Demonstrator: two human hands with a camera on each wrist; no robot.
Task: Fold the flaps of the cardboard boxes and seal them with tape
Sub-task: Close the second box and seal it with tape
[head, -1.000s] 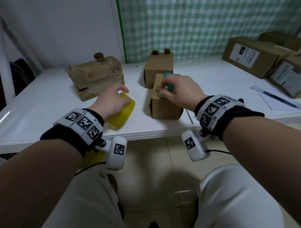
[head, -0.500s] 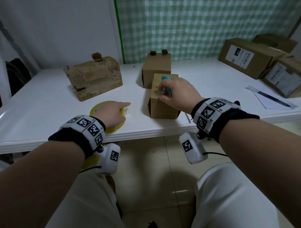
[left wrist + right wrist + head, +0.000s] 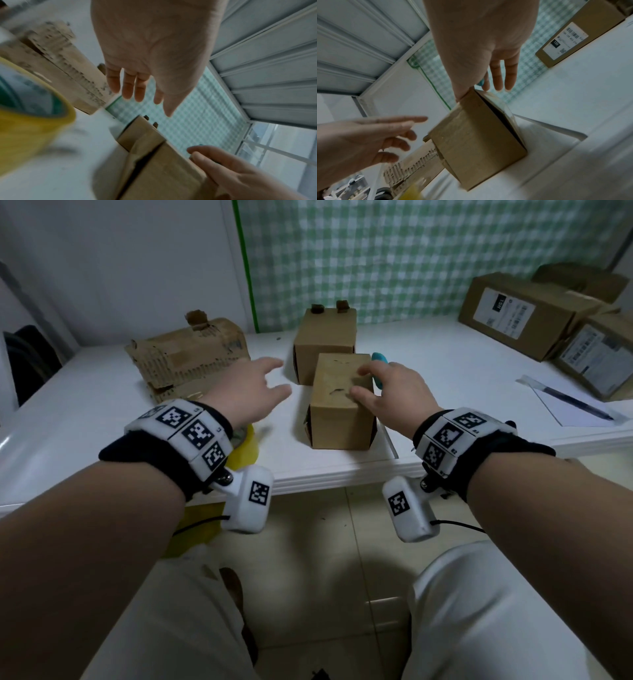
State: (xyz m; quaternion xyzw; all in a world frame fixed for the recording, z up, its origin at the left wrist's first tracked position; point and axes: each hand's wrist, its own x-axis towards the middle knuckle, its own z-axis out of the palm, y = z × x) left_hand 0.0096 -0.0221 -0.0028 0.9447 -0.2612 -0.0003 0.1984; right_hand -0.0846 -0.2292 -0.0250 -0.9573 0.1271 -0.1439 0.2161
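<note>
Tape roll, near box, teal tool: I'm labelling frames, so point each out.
tape roll [image 3: 32, 129], left wrist view, yellow outer side.
near box [image 3: 340, 419], head view, front face.
teal tool [image 3: 379, 358], head view, exposed tip.

A white table [image 3: 85, 419] stands against a plain white wall [image 3: 137, 261]. To the right hangs a green-and-white checked curtain [image 3: 411, 258]. Below, a pale tiled floor [image 3: 325, 559]. The left wrist view shows a ribbed ceiling [image 3: 274, 47] and a window [image 3: 283, 155].

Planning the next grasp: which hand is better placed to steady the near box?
Right. The right hand already rests on the near box with a teal tool; the left hand hovers open, apart.
</note>
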